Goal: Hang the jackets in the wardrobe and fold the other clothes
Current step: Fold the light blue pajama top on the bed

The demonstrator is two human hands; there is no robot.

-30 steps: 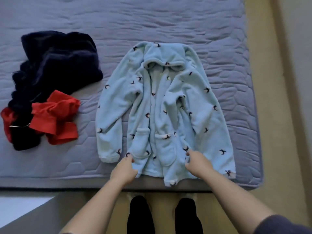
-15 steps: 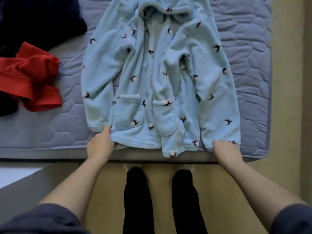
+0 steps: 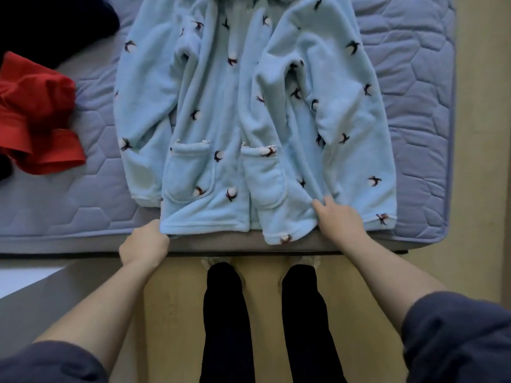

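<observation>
A light blue fleece robe with small bird prints and two front pockets lies front-up on the bed, its sleeves laid down along its sides. My left hand grips the robe's lower left hem corner at the bed's near edge. My right hand pinches the fleece at the hem between the right front panel and the right sleeve. The robe's collar runs out of the frame at the top.
The quilted lavender mattress fills the upper view, its near edge at my hands. A crumpled red garment lies at the left, with a dark navy garment behind it. My legs stand on a tan floor below.
My right hand moved left from the right sleeve's cuff to the hem by the right front panel. My left hand shifted slightly down-right on the left hem corner. The view moved closer.
</observation>
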